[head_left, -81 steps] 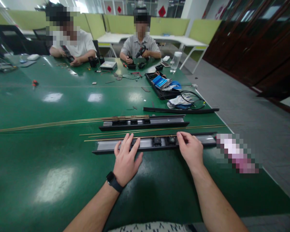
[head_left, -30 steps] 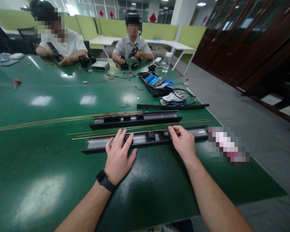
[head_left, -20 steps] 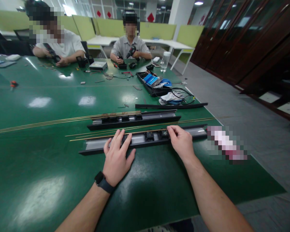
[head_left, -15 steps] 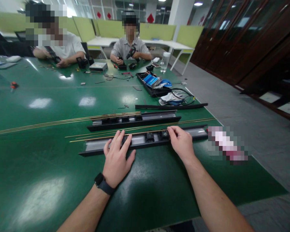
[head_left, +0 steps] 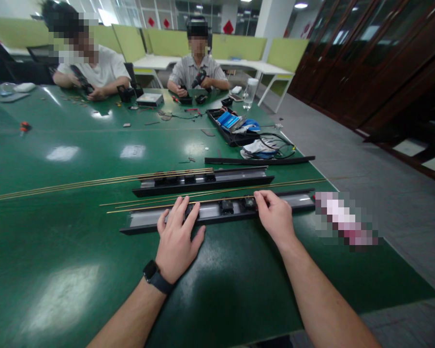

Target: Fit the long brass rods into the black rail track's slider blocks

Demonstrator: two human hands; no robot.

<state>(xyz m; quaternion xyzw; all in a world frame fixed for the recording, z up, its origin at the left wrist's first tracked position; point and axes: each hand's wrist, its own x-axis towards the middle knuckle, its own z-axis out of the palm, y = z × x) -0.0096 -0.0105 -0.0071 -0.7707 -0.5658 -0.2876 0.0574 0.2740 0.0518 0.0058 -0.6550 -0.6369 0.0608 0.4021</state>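
In the head view, a long black channel with a pale inner strip lies across the table before me. Small black blocks sit inside it, and a thin brass rod runs along its far side. My left hand, wearing a dark watch, rests over the channel with its fingers spread, partly covering a block. My right hand pinches the right part of the rod between thumb and forefinger, close to the rightmost block. The fingertips hide the rod's end there.
Behind lies a second channel with several brass rods across it. Farther back are a black strip, cables, a glove and a black tray. Two people sit opposite, handling tools. A blurred pink item lies at right.
The view has shifted very slightly, moving everything a little rightward in the picture. Both hands keep the same positions on the channel and rod.
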